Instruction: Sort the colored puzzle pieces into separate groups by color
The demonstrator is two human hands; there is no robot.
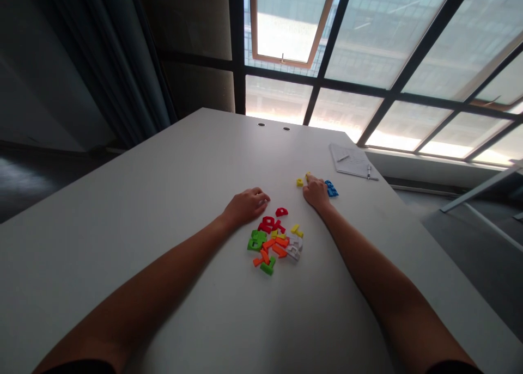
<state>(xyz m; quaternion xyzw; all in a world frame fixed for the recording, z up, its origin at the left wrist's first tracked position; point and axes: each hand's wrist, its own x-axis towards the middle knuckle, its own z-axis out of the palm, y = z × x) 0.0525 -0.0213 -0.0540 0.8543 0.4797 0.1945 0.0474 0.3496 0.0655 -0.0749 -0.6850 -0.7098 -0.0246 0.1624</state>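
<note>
My left hand (246, 205) rests on the white table (163, 200) with its fingers curled under; nothing shows in them. It lies just left of a red piece (281, 212). My right hand (315, 191) lies further out, fingers closed on a small yellow piece (308, 176). Another yellow piece (299, 182) sits to its left and blue pieces (330, 188) to its right. Between my forearms lies a loose pile of plastic pieces (275, 246): red, green, orange, yellow and white.
A paper pad (351, 160) with a pen (368, 171) lies at the table's far right corner. Two round cable holes (273, 126) sit near the far edge. Large windows stand behind the table, dark curtains to the left.
</note>
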